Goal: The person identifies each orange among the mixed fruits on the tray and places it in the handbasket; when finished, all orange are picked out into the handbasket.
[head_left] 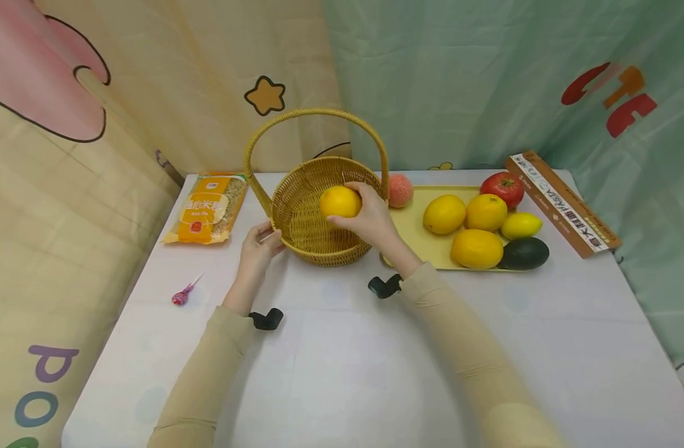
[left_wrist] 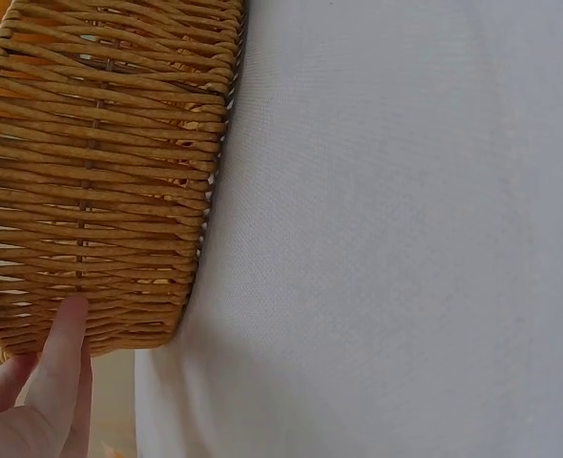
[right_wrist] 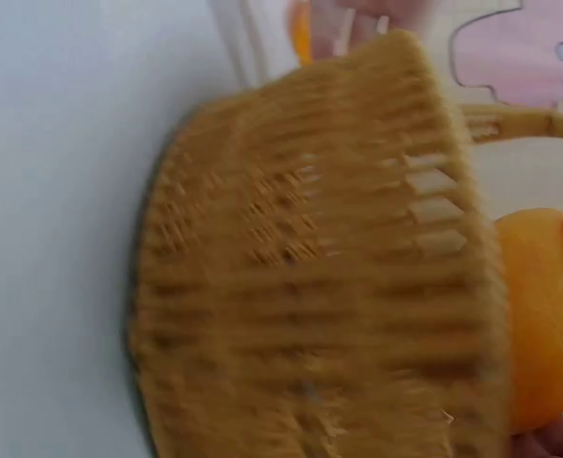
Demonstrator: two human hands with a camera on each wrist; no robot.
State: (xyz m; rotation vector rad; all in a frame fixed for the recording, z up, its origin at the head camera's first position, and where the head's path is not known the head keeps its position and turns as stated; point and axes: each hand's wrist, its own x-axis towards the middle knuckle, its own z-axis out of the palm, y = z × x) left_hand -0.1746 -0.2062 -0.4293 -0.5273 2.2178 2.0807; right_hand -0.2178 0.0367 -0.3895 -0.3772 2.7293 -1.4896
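A wicker basket (head_left: pixel 308 239) with a tall arched handle stands at the table's back middle. My left hand (head_left: pixel 259 249) holds the basket's left front rim; in the left wrist view a finger (left_wrist: pixel 64 348) of it lies against the woven outer wall. Over the basket's opening, my right hand (head_left: pixel 372 214) grips an orange (head_left: pixel 340 202) between thumb and fingers. The right wrist view, somewhat blurred, shows the orange (right_wrist: pixel 541 320) just beyond the basket rim, with only parts of the fingers visible. The palm side of the left hand is hidden.
Right of the basket, a yellow tray (head_left: pixel 411 239) bears several yellow fruits (head_left: pixel 477 249), a red fruit (head_left: pixel 503 188), a dark green fruit (head_left: pixel 524 253) and a pink fruit (head_left: pixel 400 190). A pasta box (head_left: pixel 562 202) lies farther right. Leftward are a grain bag (head_left: pixel 207 208) and a lollipop (head_left: pixel 180 297).
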